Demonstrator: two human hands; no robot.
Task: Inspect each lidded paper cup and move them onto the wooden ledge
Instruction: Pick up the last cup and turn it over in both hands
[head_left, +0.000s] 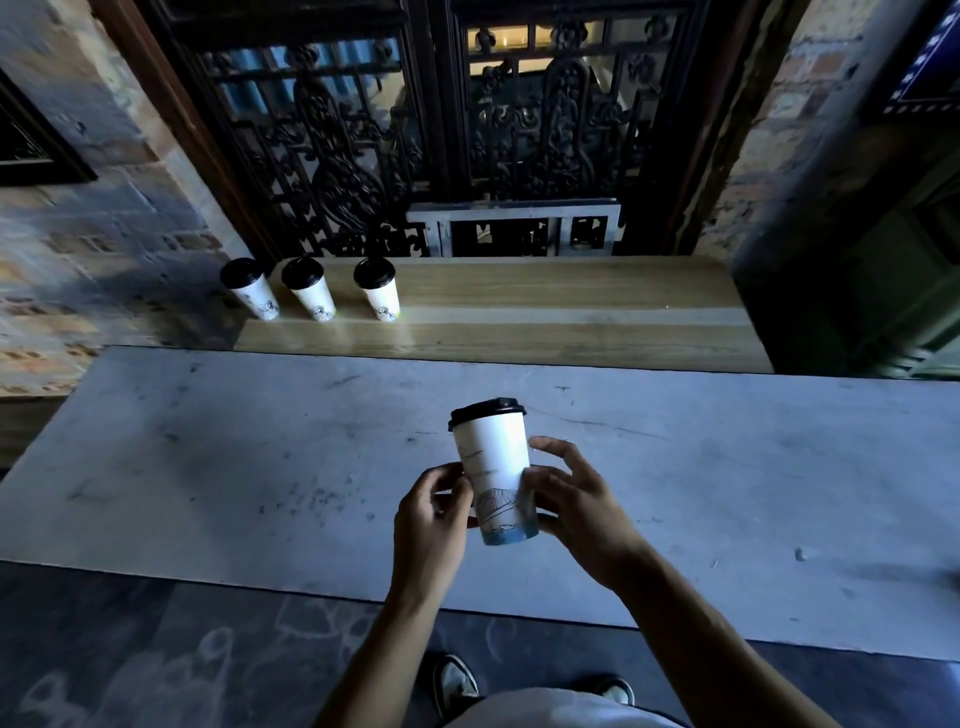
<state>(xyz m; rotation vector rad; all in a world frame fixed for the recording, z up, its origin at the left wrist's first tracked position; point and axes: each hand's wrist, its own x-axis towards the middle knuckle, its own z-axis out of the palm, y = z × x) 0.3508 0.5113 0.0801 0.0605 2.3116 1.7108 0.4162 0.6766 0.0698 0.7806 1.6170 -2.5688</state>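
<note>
I hold a white paper cup (493, 462) with a black lid upright above the grey stone slab (208, 457). A line drawing and a blue band mark its lower part. My left hand (431, 525) grips its lower left side, and my right hand (571, 499) wraps the lower right, fingers partly spread. Three more black-lidded white cups stand in a row at the left end of the wooden ledge (545, 301): the leftmost cup (249, 288), the middle cup (309, 288) and the right cup (377, 287).
Behind the ledge rises a dark carved wooden lattice window (415, 130), with brick walls on both sides. A dark pillar (831, 260) bounds the ledge's right end. My shoes (457, 680) stand on the dark tiled floor below the slab's near edge.
</note>
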